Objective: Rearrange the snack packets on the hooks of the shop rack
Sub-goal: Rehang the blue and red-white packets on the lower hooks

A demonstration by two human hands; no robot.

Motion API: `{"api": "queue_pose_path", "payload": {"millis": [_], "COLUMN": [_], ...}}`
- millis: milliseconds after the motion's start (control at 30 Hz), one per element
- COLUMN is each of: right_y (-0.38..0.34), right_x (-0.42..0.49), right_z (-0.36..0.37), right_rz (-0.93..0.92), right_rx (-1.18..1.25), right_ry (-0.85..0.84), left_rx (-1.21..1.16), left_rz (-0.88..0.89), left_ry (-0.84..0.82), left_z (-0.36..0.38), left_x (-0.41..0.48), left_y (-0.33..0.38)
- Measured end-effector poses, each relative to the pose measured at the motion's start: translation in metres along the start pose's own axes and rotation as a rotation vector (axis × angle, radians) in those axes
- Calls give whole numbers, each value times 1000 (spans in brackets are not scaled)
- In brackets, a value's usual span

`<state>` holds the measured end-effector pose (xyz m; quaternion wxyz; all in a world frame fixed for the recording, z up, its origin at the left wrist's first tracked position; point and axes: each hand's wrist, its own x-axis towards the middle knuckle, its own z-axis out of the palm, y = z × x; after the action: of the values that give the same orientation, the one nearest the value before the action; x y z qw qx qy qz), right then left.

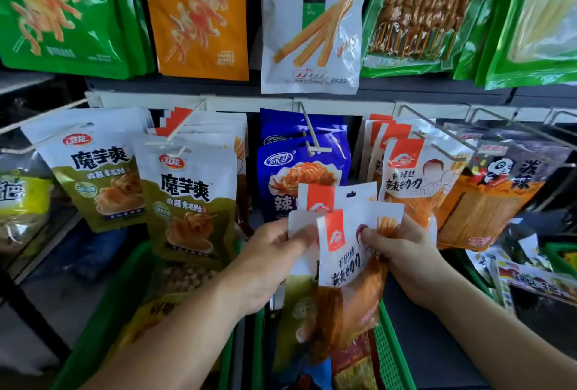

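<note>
Both hands hold a small stack of white-and-orange snack packets [340,246] in front of the rack's lower row. My left hand [268,261] grips the stack's left edge, thumb on the front. My right hand [402,252] pinches the front packet's upper right part. Behind them hang blue packets [299,165] on a white hook [310,136]. Matching white-and-orange packets [415,168] hang on the hook to the right. Olive-and-white packets [187,196] hang to the left.
Upper row carries large green [59,12], orange [196,15], white [312,21] and skewer packets [421,12]. Dark panda packets [496,189] hang at the right. Green plastic baskets [390,355] full of loose packets sit below my hands. Bare wire hooks [437,127] jut out at the right.
</note>
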<state>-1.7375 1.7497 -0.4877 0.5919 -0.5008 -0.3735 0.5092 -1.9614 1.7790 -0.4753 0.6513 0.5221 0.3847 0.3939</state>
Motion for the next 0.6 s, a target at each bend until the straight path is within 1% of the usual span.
{"api": "queue_pose_path", "payload": {"millis": [67,167,233,333,400,467,500,567,600], "right_y": [-1,-4,-4,0,3,5,8,15,18], "right_x": [-3,-1,0,-1,-5,-8,-7,-6,-6], "right_z": [7,14,19,34,48,65,73,88,95], "right_rz": [-20,-49,-34,44,60,62,65,76,85], "right_rx": [21,40,26,40,37,39,47,59,62], "right_ry": [23,63,-2,-140,-205,-248,-239,-183,-149], "left_rx": [-12,17,28,74,70,73,70,64,70], "left_rz": [19,35,41,13,4,6,14,43,36], "left_ry": [29,133,230,385,457,501,505,484,440], "left_z": [2,2,1,-4,-10,-24,-33,-53,-61], "left_x": [-2,-8,-16,-34,-50,-61,-66,-73,-77], "left_y": [1,6,9,12,15,19,20,23,23]}}
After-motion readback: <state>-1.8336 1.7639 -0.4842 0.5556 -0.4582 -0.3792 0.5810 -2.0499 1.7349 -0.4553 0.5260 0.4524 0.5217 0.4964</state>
